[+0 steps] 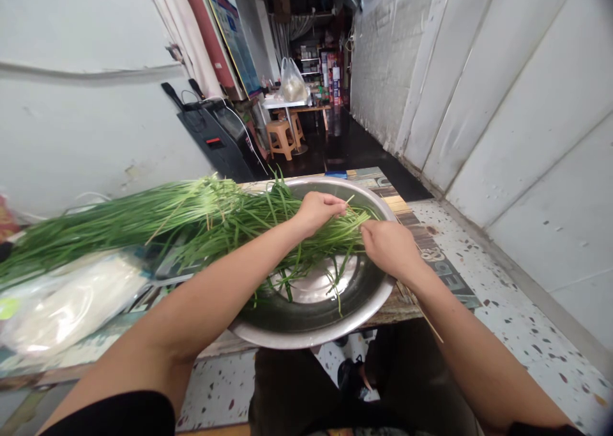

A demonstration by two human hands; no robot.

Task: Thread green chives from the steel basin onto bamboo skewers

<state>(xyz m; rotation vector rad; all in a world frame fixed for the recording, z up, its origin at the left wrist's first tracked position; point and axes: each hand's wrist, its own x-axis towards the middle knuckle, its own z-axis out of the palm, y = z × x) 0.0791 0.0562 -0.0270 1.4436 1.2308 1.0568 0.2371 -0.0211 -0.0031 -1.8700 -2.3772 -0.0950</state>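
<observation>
A wide metal basin (306,337) holds a loose bunch of garlic chives (330,238), their pale stem ends pointing right. My left hand (320,211) reaches over the bunch, thumb and fingers pinched together on a thin chive stem at its upper right. Close beside it, my right hand (390,244) is closed at the stem ends near the basin's right rim; its fingertips are mostly hidden. Thin yellowed strands hang below the right hand, outside the rim. A few loose green leaves lie on the basin's bottom.
A large pile of garlic chives (119,222) lies left of the basin, with a clear plastic bag of something pale (76,302) in front. The patterned table (431,251) runs under the basin. Farther back are a black machine (220,136), plastic stools (281,139) and a small table (278,103).
</observation>
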